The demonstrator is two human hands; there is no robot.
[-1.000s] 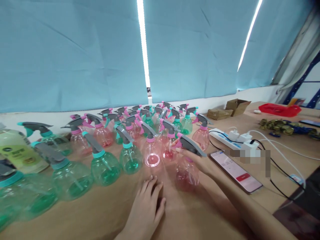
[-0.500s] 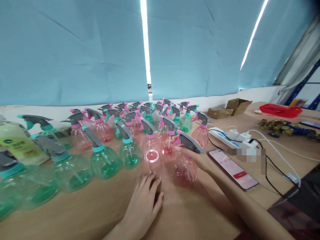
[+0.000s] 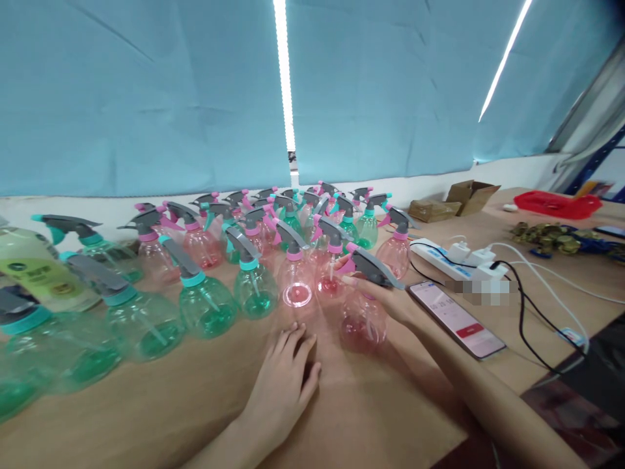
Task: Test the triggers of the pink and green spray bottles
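My right hand (image 3: 390, 301) is closed round the neck of a pink spray bottle (image 3: 362, 329), just below its grey-and-pink trigger head. The bottle stands upright at the near right of the bottle group, with a little liquid low in it. Palm down on the table lies my left hand (image 3: 284, 374), fingers loosely spread, holding nothing. Ahead of its fingertips are a pink spray bottle (image 3: 295, 277) with a bright ring of light on it and a green spray bottle (image 3: 256, 293). Another pink spray bottle (image 3: 328, 273) stands behind my right hand's fingers.
Many more pink and green spray bottles (image 3: 208, 306) fill the table's left and back. A large pale-green jug (image 3: 49, 273) stands far left. To the right lie a phone (image 3: 456, 319), a power strip (image 3: 439, 257) with cables, cardboard boxes (image 3: 432, 210) and a red tray (image 3: 556, 204).
The view has shifted slightly, so most things sit a little higher in the picture. Both hands keep their poses, and the held spray bottle stays in place.
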